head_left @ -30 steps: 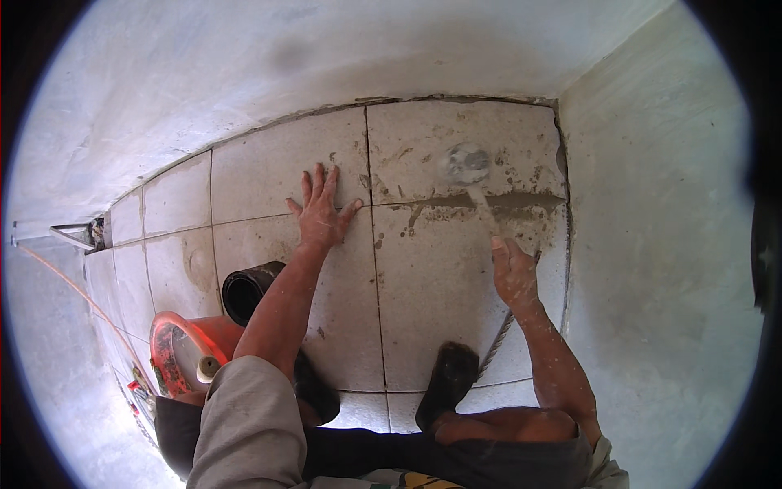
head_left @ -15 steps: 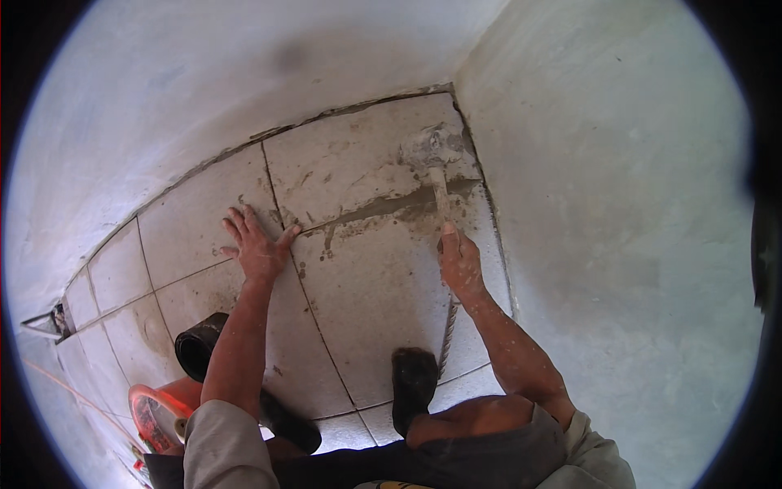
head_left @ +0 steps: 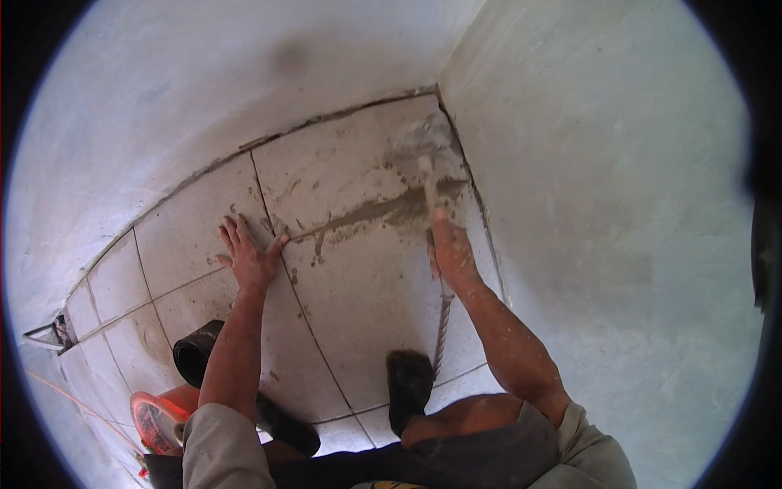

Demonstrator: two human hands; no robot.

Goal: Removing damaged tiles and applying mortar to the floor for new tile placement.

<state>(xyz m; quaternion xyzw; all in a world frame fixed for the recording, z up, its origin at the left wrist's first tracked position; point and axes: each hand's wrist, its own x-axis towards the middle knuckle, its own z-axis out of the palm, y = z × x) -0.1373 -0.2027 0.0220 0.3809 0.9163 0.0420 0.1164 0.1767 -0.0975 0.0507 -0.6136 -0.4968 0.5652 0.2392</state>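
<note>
My left hand (head_left: pixel 248 257) lies spread on the pale floor tiles (head_left: pixel 326 318), beside a dark joint, with fingers apart. My right hand (head_left: pixel 452 248) grips the wooden handle of a mallet (head_left: pixel 423 138). The mallet's pale grey head is blurred over the top tile, near the corner where two walls meet; I cannot tell if it touches. A wet grey band of mortar (head_left: pixel 366 212) runs along the joint below that tile. A twisted metal rod (head_left: pixel 442 334) lies under my right forearm, near the right wall.
A black tube-like container (head_left: pixel 193 354) and an orange bucket (head_left: pixel 151 420) stand at lower left. A small drain opening with a metal frame (head_left: pixel 45 334) is at far left; a thin hose (head_left: pixel 77 399) runs there. My dark-shod feet (head_left: pixel 407 383) rest on the floor. Plastered walls (head_left: pixel 595 196) bound the tiles.
The view has swung, so the floor corner sits further left. The mallet head has shifted slightly relative to the top tile and is blurred. My left hand stays spread on the tiles.
</note>
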